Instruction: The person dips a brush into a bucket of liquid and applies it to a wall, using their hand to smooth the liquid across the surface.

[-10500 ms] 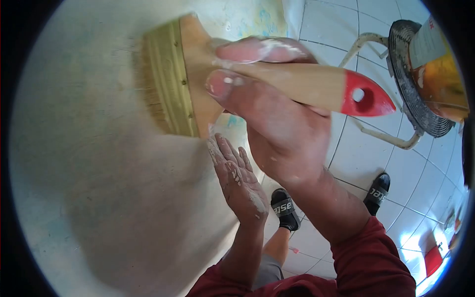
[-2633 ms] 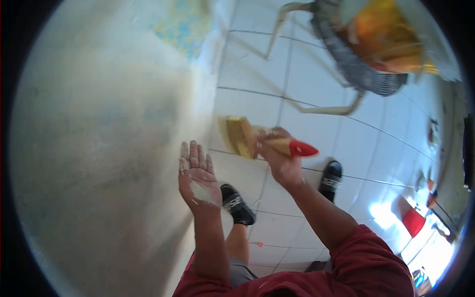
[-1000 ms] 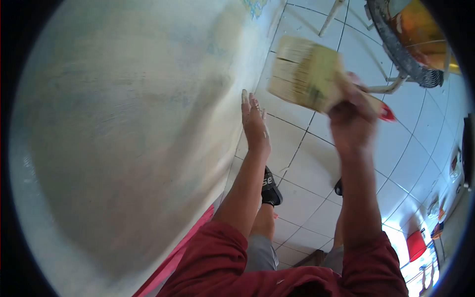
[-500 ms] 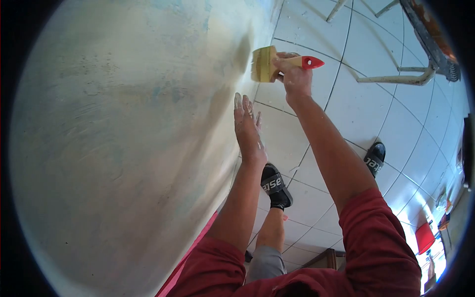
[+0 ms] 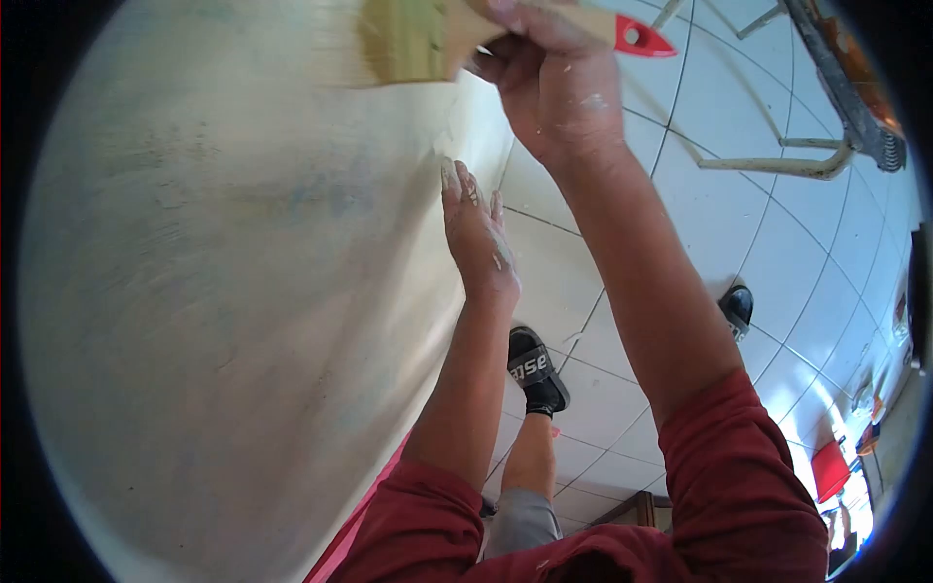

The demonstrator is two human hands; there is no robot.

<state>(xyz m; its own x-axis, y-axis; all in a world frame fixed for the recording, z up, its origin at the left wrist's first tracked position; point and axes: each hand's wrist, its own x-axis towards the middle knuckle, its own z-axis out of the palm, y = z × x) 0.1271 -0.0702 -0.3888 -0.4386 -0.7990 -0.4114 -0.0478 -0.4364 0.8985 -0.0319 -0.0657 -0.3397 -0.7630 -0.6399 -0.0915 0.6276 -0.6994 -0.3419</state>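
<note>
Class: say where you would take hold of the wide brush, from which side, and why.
By the narrow wooden handle of the brush, between its broad head and red tip, coming from the side away from the wall: the bristles face it.

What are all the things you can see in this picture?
wall: one, pale cream, fills the left side
brush: one, wooden, red handle tip, top, against the wall
floor tiles: many, white, right
metal frame: one, cream, upper right
red object: one, lower right, too small to tell
sandals: two, black, on the person's feet, below
sleeves: two, dark red, bottom
left hand: one, paint-flecked, open against the wall
right hand: one, gripping the brush, top
</note>
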